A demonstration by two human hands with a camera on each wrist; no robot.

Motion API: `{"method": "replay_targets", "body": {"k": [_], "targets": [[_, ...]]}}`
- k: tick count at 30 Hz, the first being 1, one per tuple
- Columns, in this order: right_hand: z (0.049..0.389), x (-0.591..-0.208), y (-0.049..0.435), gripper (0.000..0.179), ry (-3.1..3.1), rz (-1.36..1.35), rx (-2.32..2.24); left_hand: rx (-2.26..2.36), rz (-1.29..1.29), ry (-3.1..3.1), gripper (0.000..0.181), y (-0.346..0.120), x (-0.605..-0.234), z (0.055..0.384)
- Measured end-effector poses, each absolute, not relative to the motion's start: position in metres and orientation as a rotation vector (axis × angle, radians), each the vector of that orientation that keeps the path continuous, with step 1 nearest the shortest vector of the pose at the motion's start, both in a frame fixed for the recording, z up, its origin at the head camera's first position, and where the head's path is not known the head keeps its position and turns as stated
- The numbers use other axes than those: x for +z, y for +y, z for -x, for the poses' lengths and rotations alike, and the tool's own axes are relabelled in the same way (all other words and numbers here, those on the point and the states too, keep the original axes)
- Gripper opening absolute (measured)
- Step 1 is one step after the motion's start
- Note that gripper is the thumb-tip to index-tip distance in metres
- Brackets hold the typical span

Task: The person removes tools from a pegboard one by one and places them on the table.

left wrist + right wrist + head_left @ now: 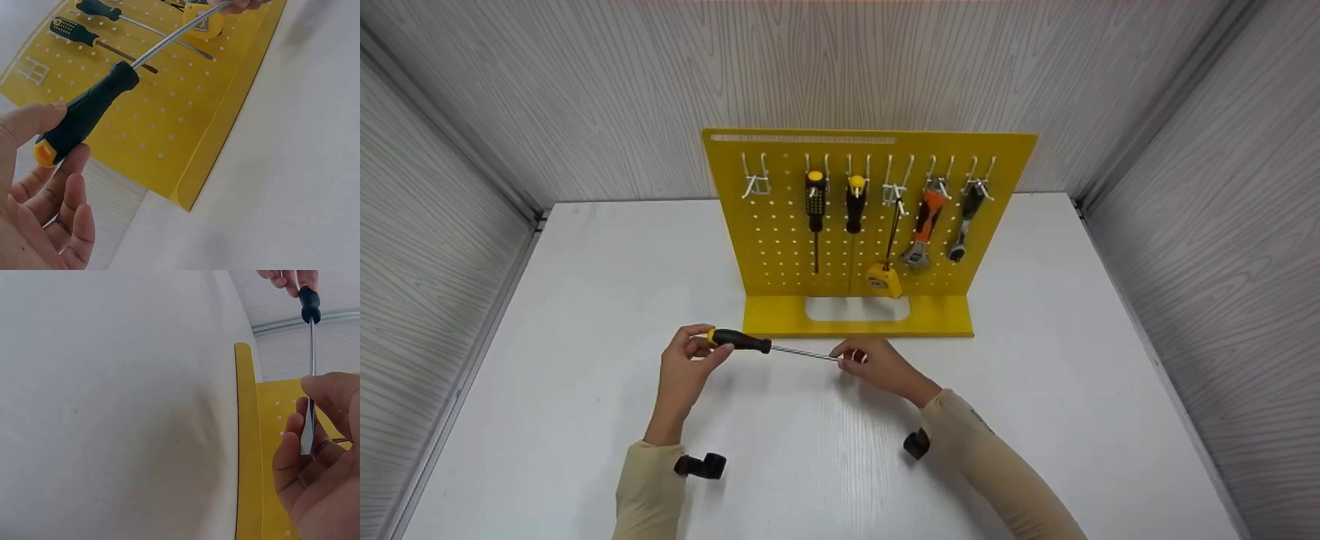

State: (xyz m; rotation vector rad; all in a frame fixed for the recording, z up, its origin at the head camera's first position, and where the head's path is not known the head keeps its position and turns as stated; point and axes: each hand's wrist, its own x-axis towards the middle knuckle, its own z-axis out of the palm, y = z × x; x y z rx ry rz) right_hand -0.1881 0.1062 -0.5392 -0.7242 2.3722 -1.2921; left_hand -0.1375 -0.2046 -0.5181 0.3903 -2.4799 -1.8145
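Observation:
A flat-blade screwdriver (741, 340) with a black handle and yellow end cap spans both hands, close in front of the pegboard. My left hand (687, 361) pinches the handle near its yellow end between thumb and fingers. At the other end, my right hand (877, 365) pinches the metal shaft near the tip. The flat tip (306, 441) shows past the right thumb in the right wrist view. In the left wrist view the handle (90, 109) points up and right, with the remaining left fingers loosely bent below it.
A yellow pegboard (780, 247) stands behind the hands on a white table (622, 300). On its hooks hang two screwdrivers (815, 202) (855, 206), a tape measure (885, 280), an orange-handled adjustable wrench (928, 221) and a dark-handled wrench (966, 221). The leftmost hook (756, 184) is bare.

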Motion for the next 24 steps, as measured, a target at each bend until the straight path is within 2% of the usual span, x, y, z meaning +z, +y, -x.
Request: {"method": "replay_targets", "body": {"k": [24], "targets": [[0.194, -0.553, 0.117, 0.017, 2.416, 0.694, -1.257, -1.755, -0.344, -2.761, 0.038, -0.216, -0.538, 0.14]]}}
